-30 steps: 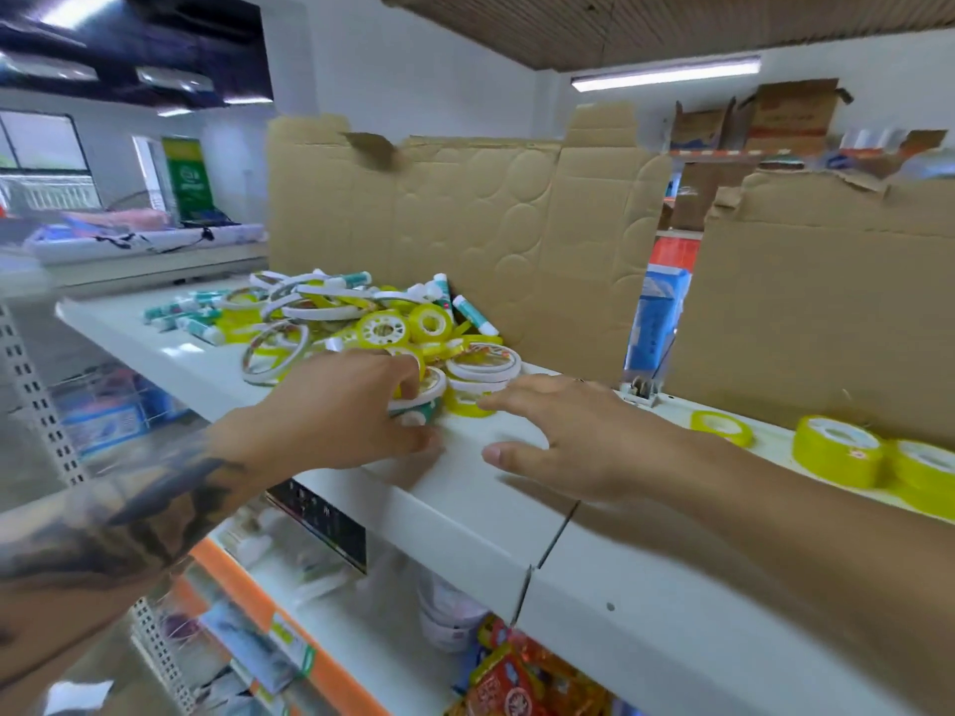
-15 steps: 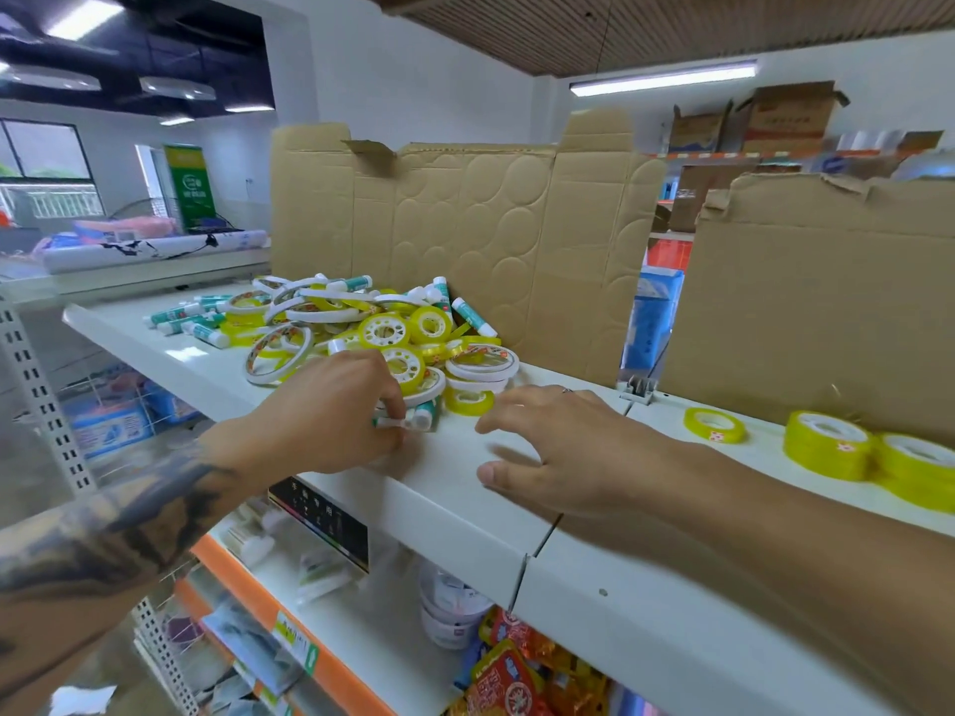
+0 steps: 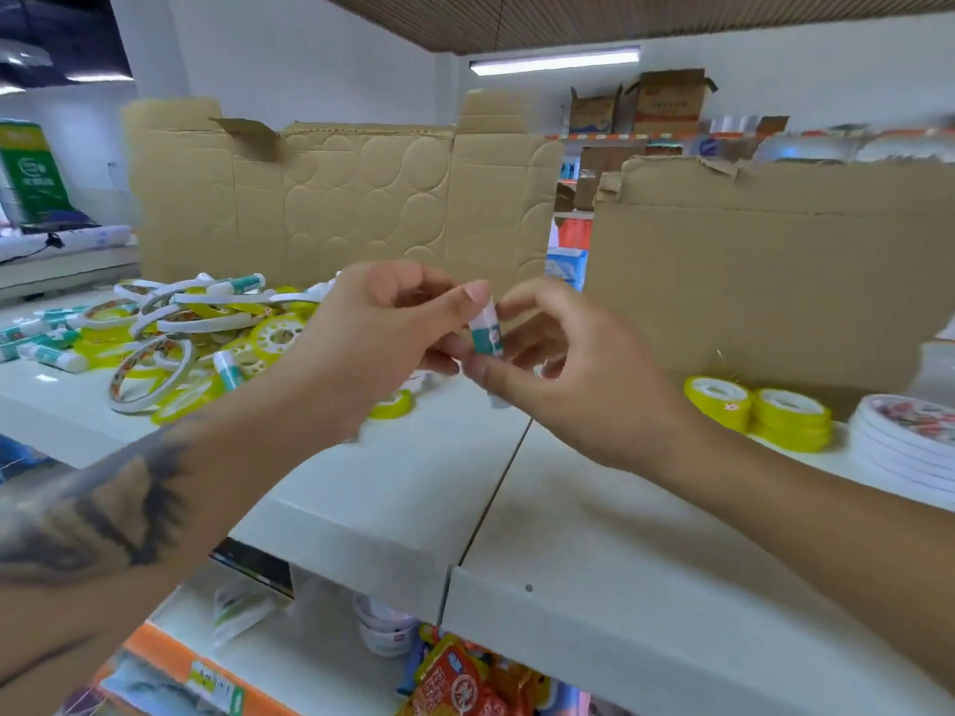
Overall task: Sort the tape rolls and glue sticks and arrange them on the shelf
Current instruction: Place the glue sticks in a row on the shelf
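Pinching glue stick [image 3: 487, 333] between left hand [image 3: 372, 343] and right hand [image 3: 573, 374]; few tape stacks [image 3: 790, 416] sorted, mixed pile [image 3: 170, 333] remains.

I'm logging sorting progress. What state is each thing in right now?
glue stick: lifted off the shelf, pinched between both hands
left hand: pinching the stick
right hand: pinching the stick
mixed pile: unsorted heap
yellow tape rolls: stacked
white tape rolls: stacked
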A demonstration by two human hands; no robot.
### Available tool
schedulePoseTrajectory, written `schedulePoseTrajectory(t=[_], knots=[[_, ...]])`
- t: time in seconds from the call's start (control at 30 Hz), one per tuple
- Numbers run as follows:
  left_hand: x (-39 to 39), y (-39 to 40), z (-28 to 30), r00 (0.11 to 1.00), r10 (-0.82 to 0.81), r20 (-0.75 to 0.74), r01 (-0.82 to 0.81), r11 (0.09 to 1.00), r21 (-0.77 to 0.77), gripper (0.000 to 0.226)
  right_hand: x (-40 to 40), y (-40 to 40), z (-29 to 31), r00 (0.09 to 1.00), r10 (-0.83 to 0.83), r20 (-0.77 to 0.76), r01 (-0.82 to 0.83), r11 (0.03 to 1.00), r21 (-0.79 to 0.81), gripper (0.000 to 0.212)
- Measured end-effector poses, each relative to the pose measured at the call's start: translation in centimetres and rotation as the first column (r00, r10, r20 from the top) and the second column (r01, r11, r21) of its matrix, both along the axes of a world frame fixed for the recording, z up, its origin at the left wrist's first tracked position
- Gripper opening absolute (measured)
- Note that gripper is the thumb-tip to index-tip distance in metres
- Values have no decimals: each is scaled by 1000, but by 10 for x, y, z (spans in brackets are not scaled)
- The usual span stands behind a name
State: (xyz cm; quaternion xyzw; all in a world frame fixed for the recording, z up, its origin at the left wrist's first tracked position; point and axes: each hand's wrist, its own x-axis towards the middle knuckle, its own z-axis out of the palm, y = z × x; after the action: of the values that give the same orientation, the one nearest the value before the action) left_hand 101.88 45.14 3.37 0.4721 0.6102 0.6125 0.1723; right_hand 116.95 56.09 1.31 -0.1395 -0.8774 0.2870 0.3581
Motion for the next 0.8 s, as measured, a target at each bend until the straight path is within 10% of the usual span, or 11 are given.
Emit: schedulePoseTrajectory(t=[0.2,0.43,0.8], knots=[[69,52,14,939,-293,183,290,956,42,28,73,22,12,947,-263,-183,256,965,-63,17],[191,107,3,948,-264,-177,242,960,-140,26,225,56,6,861,-446,-244,442,894,-75,29],[462,176,-38,459,-555,-693,278,831,-482,78,533,143,-7,664,-723,-190,731,681,-38,24]])
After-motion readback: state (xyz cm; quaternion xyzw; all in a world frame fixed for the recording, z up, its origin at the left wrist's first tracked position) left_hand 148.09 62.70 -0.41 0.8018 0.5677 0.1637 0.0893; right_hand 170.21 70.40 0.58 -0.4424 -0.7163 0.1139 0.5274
